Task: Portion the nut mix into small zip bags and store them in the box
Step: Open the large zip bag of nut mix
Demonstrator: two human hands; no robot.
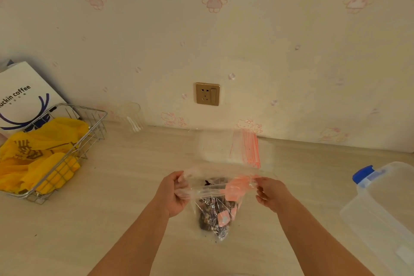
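A clear zip bag of dark nut mix with pink markings hangs above the table in front of me. My left hand grips the left end of its top edge. My right hand pinches the right end, so the mouth is stretched wide between them. Behind it, a stack of small clear zip bags with red zip lines lies flat on the table. A translucent plastic box with a blue clip stands at the right edge.
A wire basket holding yellow plastic bags sits at the left, with a white coffee paper bag behind it. A clear cup stands by the wall. A wall socket is mounted above the light wooden table.
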